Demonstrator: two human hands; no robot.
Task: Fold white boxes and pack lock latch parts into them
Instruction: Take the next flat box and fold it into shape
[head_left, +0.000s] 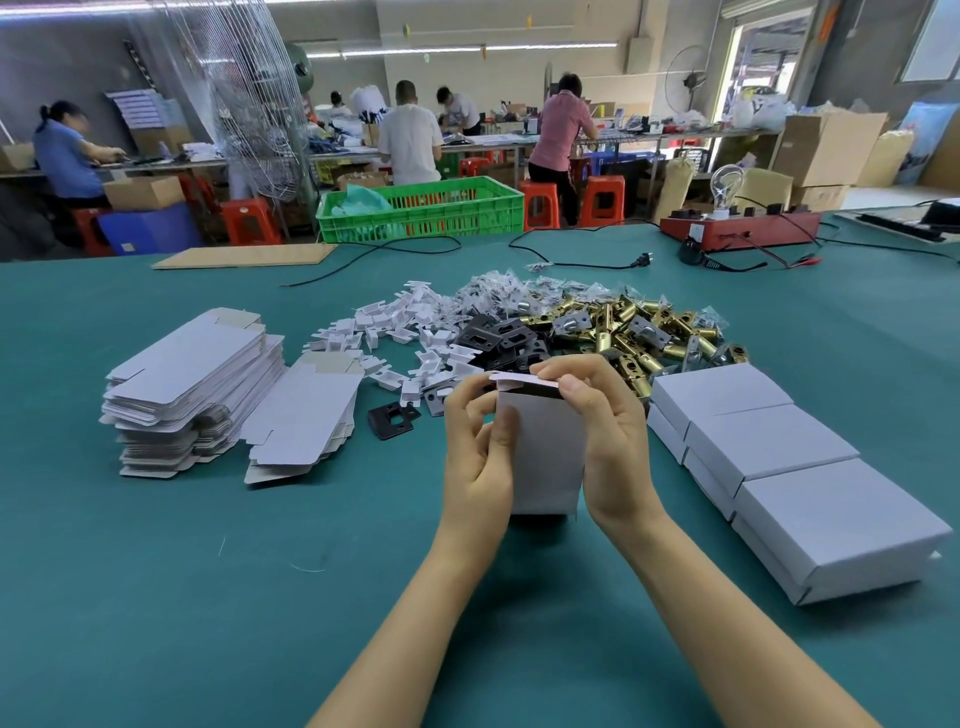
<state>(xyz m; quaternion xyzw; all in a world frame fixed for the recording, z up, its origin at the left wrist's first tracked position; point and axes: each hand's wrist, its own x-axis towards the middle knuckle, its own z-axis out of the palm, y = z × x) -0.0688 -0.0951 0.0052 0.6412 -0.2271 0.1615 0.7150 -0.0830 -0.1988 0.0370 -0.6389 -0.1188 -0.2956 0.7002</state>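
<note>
White box (545, 457) stands upright on the green table (208, 597), centre front, w/ both hands clamped on it: left hand (478, 457) wraps its side, right hand (608, 441) pinches the top flap, prob to tuck it shut. Flat blanks (197, 379) sit left, brass latches (639, 332) behind, finished boxes (779, 457) right, so each step is in reach

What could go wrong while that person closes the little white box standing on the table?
The white box stands on end, held only by the left hand and right hand at its top flap; a hard push might crease or tip it. Whether parts are inside cannot be seen, so it might be closed empty. The loose black plate beside it could get left out.
</note>
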